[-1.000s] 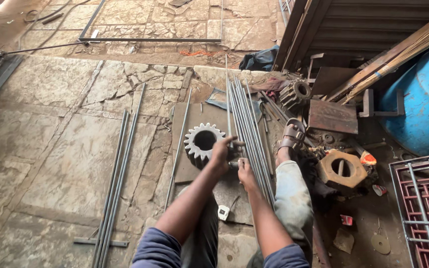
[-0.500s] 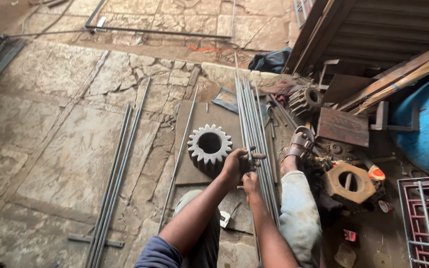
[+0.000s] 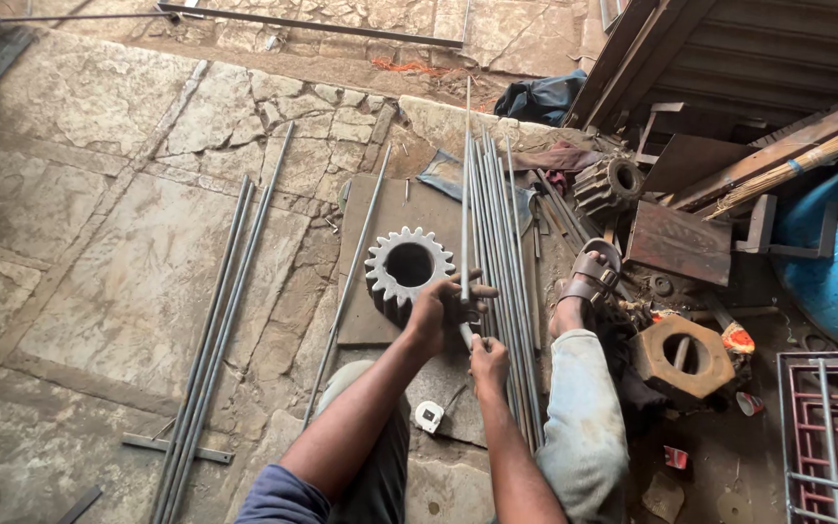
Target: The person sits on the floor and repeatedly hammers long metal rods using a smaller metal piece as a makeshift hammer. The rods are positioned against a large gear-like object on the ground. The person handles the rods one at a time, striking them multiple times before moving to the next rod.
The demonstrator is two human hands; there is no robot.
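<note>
Gripping one steel rod (image 3: 465, 194) | left hand (image 3: 441, 309), right hand (image 3: 488, 361) | lifted off bundle (image 3: 504, 252) since earlier

A toothed gear (image 3: 407, 268) sits on a flat metal plate (image 3: 431, 209) on the stone floor (image 3: 99, 243); just right of it lies a bundle of rods (image 3: 497, 223) — running away from the person; far left on the floor lies a second set of rods (image 3: 220, 320), across a short bar (image 3: 177, 448); right of the sandalled foot (image 3: 584, 281) sits a hexagonal block (image 3: 683, 357) — behind it a smaller gear (image 3: 608, 184); a small tape measure (image 3: 428, 416) lies between the knees.
</note>
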